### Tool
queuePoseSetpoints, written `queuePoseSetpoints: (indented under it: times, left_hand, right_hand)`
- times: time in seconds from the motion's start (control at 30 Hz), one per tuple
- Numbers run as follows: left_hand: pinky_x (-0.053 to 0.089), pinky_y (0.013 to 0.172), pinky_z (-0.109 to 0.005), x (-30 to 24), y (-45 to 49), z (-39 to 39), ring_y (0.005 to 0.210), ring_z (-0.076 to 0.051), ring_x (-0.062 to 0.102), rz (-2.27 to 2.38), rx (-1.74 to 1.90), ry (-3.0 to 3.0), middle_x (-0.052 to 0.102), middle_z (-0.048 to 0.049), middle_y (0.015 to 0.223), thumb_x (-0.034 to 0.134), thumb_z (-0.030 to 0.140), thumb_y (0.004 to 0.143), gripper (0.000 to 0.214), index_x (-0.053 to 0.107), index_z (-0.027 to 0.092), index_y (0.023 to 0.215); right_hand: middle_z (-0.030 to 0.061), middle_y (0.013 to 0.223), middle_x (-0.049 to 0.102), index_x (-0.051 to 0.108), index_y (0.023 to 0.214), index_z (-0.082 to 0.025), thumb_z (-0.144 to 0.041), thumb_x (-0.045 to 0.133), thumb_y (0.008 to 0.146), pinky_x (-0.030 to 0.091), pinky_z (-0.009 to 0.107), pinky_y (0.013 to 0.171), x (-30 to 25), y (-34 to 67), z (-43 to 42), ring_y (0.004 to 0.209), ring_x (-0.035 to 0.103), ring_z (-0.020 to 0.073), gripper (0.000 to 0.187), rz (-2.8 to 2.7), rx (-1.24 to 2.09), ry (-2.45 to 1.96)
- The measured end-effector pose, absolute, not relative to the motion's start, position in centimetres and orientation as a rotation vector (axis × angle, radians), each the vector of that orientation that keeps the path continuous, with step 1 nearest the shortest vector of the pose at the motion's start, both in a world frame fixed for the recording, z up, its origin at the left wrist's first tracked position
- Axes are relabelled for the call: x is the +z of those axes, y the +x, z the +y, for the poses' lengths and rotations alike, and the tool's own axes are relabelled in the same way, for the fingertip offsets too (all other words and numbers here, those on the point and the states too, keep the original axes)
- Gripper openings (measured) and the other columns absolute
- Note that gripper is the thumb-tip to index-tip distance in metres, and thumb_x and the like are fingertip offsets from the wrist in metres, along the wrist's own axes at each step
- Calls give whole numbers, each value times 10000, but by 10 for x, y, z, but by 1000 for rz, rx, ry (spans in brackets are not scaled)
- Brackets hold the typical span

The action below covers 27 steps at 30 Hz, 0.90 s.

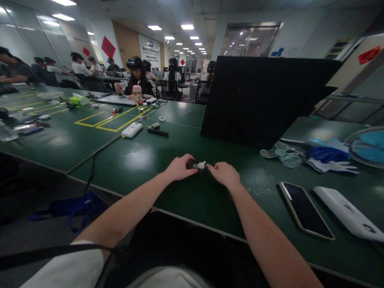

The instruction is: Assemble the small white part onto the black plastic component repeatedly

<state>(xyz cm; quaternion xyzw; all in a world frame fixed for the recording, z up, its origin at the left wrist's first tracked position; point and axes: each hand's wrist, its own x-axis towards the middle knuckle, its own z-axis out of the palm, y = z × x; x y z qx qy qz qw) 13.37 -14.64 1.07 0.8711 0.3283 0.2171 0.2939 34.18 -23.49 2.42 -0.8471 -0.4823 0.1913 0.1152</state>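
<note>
A small dark object (pixel 191 164) with a round metallic-looking spot sits in my left hand (pixel 179 167), thumb and fingers closed around it just above the green table. At its right end a small white piece (pixel 202 165) sticks out; its exact kind is too small to tell. My right hand (pixel 225 174) is just right of the white piece, fingers curled and index fingertip pointing at it. The fingers look pressed together; what they hold, if anything, is hidden. I cannot tell whether the fingertip touches the white piece.
A large black panel (pixel 255 100) stands ahead. To the right are a phone (pixel 306 210), a white power bank (pixel 348 212), gloves (pixel 327 156) and a blue fan (pixel 370 144). Another white device (pixel 132 130) and a black stick-like item (pixel 158 132) lie left. Other people sit beyond.
</note>
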Motion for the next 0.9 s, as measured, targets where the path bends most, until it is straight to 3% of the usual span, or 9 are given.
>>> queuePoseSetpoints:
  times: [0.23,0.47,0.7,0.9]
  left_hand:
    - [542,895,-399,5,117,-123,1028,-252,665,879,656,2355,683,-87,1163,748,444,723,464,646,224,1118]
    - [520,907,-422,17,10,-67,1017,-269,668,1254,668,2467,706,-66,1129,676,348,742,505,588,253,1230]
    - [261,1149,-564,34,-55,-62,1309,-348,471,1056,539,3022,619,-76,1322,608,174,708,520,674,339,1197]
    - [267,1150,-555,5,-68,-61,1314,-349,459,1558,872,2721,587,-85,1348,583,167,740,507,648,312,1221]
  right_hand:
    - [67,810,698,659,823,-216,-621,497,909,515,299,571,25,344,-237,699,666,199,445,-1436,559,-2504]
    - [61,879,705,657,890,-221,-604,500,917,524,299,619,30,342,-244,756,669,198,415,-1454,596,-2494]
    - [67,849,703,653,858,-211,-602,506,912,526,307,622,28,344,-241,735,668,200,421,-1436,601,-2469]
    - [70,813,696,647,828,-212,-607,519,901,519,311,591,23,346,-239,696,662,204,421,-1434,583,-2448]
